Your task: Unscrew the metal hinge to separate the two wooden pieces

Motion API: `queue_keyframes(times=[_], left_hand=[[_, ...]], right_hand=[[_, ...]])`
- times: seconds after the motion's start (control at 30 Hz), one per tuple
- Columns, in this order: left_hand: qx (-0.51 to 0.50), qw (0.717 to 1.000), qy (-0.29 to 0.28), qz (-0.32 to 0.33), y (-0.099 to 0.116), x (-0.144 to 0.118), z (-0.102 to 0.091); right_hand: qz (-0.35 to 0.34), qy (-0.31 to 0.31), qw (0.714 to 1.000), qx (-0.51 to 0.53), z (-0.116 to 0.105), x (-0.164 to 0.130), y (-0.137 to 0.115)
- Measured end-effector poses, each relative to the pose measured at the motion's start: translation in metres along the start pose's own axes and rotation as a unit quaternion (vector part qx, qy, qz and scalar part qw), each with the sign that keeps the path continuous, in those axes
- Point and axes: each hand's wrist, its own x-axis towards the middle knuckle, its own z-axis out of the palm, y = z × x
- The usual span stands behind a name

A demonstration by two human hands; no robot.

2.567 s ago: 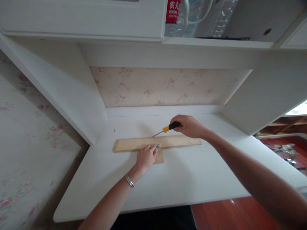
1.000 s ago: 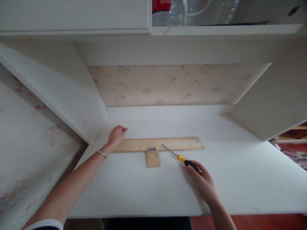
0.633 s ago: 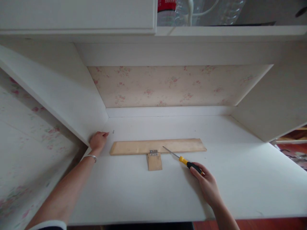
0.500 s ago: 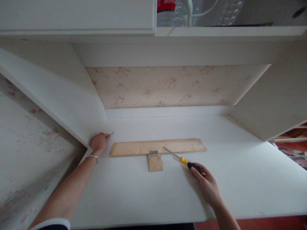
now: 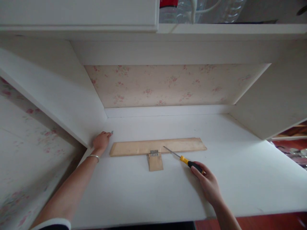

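Note:
A long, thin wooden board (image 5: 134, 148) lies flat across the white desktop. Against its near edge sits a short wooden piece (image 5: 155, 164), and a small metal hinge (image 5: 154, 153) spans the two. My right hand (image 5: 209, 184) grips a yellow-and-black screwdriver (image 5: 184, 160), its tip pointing at the board just right of the hinge. Beyond the board's left end, my left hand (image 5: 101, 141) has thumb and finger closed on a tiny metal piece that looks like a screw (image 5: 112, 132). The fingers partly cover it.
White side panels (image 5: 254, 105) enclose the desktop (image 5: 134, 191) left and right. An overhead cabinet (image 5: 79, 14) hangs across the top, with clear plastic bottles (image 5: 187, 12) and a white cable in its open part. Floral wallpaper (image 5: 172, 84) shows at the back.
My left fingers have moved slightly forward and right, onto the small screw. The right hand, screwdriver and wooden pieces stay in place; the view has shifted a little.

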Motion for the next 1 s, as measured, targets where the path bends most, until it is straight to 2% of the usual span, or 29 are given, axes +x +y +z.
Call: queue_keyframes(times=[0.1,0.17,0.23,0.3,0.33,0.4,0.5,0.57,0.67,0.77,0.9,1.0], left_hand=[[-0.031,0.999,0.039,-0.01,0.004,-0.009,-0.005],[-0.065,0.995,0.076,0.001,0.011,-0.024,-0.011],[-0.119,0.987,0.103,0.021,0.023,-0.046,-0.017],[-0.181,0.98,0.085,0.021,0.04,-0.075,-0.022],[-0.22,0.974,0.048,0.02,0.05,-0.092,-0.024],[-0.304,0.951,-0.061,-0.007,0.073,-0.125,-0.024],[-0.41,0.888,-0.207,-0.035,0.109,-0.167,-0.019],[-0.452,0.851,-0.265,-0.046,0.131,-0.184,-0.014],[-0.506,0.81,-0.29,-0.057,0.154,-0.192,-0.006],[-0.535,0.789,-0.293,-0.076,0.166,-0.186,-0.001],[-0.541,0.773,-0.321,-0.08,0.174,-0.172,0.0],[-0.528,0.78,-0.329,-0.074,0.179,-0.166,0.002]], right_hand=[[-0.014,-0.016,1.0,0.011,-0.003,-0.001,0.002],[-0.019,-0.002,1.0,0.024,-0.003,-0.001,0.002],[-0.013,0.027,0.998,0.061,0.0,-0.002,-0.001],[-0.012,0.048,0.989,0.138,0.006,-0.002,-0.01],[-0.021,0.059,0.98,0.188,0.011,-0.002,-0.016],[-0.056,0.083,0.956,0.274,0.022,-0.002,-0.032],[-0.107,0.085,0.927,0.35,0.04,-0.004,-0.062],[-0.117,0.069,0.92,0.367,0.051,-0.007,-0.082],[-0.142,0.024,0.906,0.398,0.066,-0.015,-0.109],[-0.185,-0.017,0.887,0.422,0.081,-0.021,-0.129],[-0.207,-0.021,0.891,0.403,0.101,-0.021,-0.142],[-0.209,-0.017,0.902,0.378,0.115,-0.019,-0.145]])
